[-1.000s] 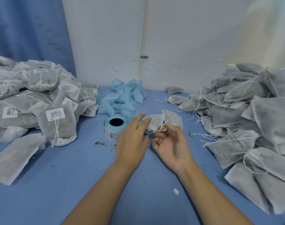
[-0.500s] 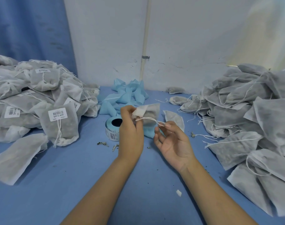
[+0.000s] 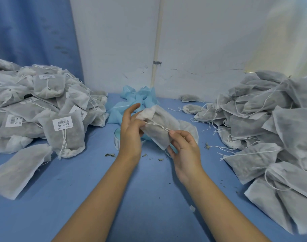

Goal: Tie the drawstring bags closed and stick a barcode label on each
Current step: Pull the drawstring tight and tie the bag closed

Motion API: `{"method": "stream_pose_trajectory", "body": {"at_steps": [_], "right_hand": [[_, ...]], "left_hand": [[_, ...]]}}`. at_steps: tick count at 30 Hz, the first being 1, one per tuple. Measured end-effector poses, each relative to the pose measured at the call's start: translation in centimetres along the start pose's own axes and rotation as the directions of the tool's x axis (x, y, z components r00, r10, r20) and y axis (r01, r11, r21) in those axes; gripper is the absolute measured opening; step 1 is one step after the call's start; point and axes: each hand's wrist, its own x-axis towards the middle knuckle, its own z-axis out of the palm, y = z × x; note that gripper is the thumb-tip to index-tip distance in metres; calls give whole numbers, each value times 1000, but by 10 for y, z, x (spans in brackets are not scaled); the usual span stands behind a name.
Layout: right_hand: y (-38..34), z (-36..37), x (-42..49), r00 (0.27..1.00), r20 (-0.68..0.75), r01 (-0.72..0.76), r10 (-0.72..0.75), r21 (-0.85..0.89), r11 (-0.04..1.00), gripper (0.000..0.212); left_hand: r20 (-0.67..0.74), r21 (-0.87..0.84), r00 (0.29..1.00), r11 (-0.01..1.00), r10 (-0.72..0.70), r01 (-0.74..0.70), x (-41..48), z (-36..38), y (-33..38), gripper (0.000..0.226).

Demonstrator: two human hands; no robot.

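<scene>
While the bag [image 3: 159,135] is held up over the tabletop [image 3: 79,198] at centre, its long axis runs from the gathered mouth, upper L, to the flat bottom edge, lower R. L hand [image 3: 131,131]: narrow grip closed on the neck just under the mouth, index finger raised free. R hand [image 3: 184,151]: thumb and forefinger pinch the drawstring [image 3: 158,126], which runs taut across the bag's face from the L fingers down to that pinch. Key relation: the pinch lies lower R of the neck, approx. along the long axis, so the pull probably cinches the mouth; a knot would need the string end brought back up to the neck, where the L hand is nearer. No label shows on this bag, so by that sign tying comes first, label after. Just behind the L hand the label roll [image 3: 116,139] stands on the tabletop, mostly hidden by it; blue backing scraps [image 3: 131,103] are heaped beyond, toward the wall [image 3: 201,41]. Piled at L: labelled bags [image 3: 61,130]; piled at R: unlabelled bags [image 3: 263,123] w/ loose strings; both well apart from the hands. Surface: blue cloth or sheet, w/ dry leaf bits [image 3: 109,155] near the wrists. Room: white wall w/ a thin vertical pipe [image 3: 157,41], blue curtain [image 3: 32,32] at far L.
</scene>
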Motion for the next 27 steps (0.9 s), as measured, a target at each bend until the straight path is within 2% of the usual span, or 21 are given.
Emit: {"method": "stream_pose_trajectory", "body": {"at_steps": [2,7,9,12,17,20,23,25,27], "right_hand": [[0,2,-1,999,-21,-23,24,57,998,17],[2,9,-3,998,-46,-43,47,101,994,15],[4,10,-4,997,-56,-46,52,96,994,13],[8,12,-4,997,-53,-57,62,94,994,12],[13,12,-4,995,-18,-94,96,59,994,17],[17,11,-3,997,56,-49,53,-75,996,21],[25,6,0,995,97,27,2,-296,955,22],[28,1,5,993,103,107,-64,-497,861,17],[29,-5,9,972,193,228,-132,-662,713,23]], "left_hand": [[28,-101,998,993,-64,67,-2,2,-5,47],[83,62,996,998,-36,31,-13,12,-18,56],[45,126,998,992,-35,29,-15,15,-19,50],[-9,127,998,990,-54,55,-14,14,-20,31],[-115,183,992,980,-52,73,-14,11,-23,20],[-160,230,987,973,5,33,-14,10,-22,19],[-154,313,979,946,135,-81,-14,7,-20,21],[-139,400,963,903,230,-158,-14,4,-18,20],[-112,467,949,859,295,-212,-12,-1,-16,18]]}}
